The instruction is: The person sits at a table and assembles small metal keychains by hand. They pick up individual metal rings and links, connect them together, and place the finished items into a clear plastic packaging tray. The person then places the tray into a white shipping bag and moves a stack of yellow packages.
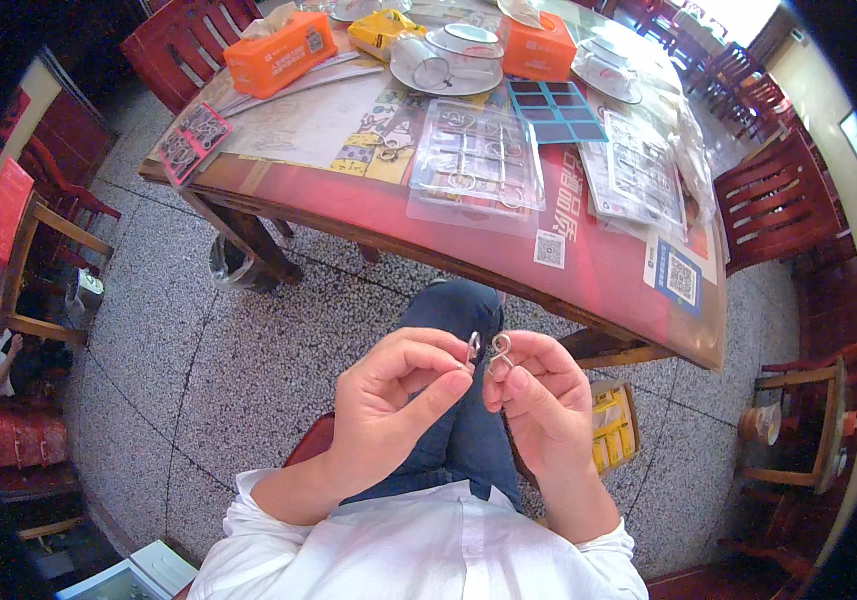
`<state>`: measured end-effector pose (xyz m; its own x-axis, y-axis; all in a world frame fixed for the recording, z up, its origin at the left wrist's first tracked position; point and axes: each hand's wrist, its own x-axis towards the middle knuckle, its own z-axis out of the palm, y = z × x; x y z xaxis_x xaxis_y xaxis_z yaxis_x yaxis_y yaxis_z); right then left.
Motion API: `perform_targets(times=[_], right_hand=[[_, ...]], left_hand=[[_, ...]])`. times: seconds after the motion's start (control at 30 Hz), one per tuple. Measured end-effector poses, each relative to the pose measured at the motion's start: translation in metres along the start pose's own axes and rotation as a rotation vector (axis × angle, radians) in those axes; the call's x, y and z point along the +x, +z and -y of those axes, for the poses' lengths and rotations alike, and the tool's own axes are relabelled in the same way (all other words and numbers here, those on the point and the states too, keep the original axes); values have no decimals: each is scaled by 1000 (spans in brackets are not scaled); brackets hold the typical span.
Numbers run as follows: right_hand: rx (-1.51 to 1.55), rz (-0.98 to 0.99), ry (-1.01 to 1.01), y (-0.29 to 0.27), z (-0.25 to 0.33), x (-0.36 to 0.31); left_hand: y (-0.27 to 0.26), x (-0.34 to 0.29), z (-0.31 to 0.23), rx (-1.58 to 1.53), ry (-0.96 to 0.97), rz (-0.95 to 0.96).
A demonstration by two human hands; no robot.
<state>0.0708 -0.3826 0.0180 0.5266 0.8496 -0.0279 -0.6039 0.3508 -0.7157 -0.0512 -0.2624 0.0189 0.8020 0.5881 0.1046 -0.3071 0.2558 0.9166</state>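
Above my lap, my left hand (403,378) pinches a small bent metal wire piece (473,347) between thumb and fingertips. Close beside it, my right hand (544,400) grips a second looped metal wire piece (500,346), whose rounded loop sticks up above the fingers. The two pieces look apart, with a narrow gap between them. On the table (348,207) ahead lies a clear plastic blister tray (475,160) with metal wire pieces in its compartments. A similar clear tray (638,170) rests to its right.
Farther back stand two orange tissue boxes (280,55) (538,48), stacked plates (445,72) and a yellow packet (380,32). A blue card with dark squares (556,110) lies behind the trays. A pink-edged card (191,143) is at the left corner. An open carton (613,428) sits on the floor.
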Motion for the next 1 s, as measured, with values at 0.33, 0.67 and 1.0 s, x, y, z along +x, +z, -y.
perform_targets(times=[0.33,0.67,1.0], right_hand=[[-470,-24,-291,10,-1,-11],[-666,7,-568,10,-9,-5],[-818,-29,-740,10,-12,0]], left_hand=[[4,1,0,262,181,-60],[2,0,-1,411,258,-70],[5,-4,-5,266,208,29]])
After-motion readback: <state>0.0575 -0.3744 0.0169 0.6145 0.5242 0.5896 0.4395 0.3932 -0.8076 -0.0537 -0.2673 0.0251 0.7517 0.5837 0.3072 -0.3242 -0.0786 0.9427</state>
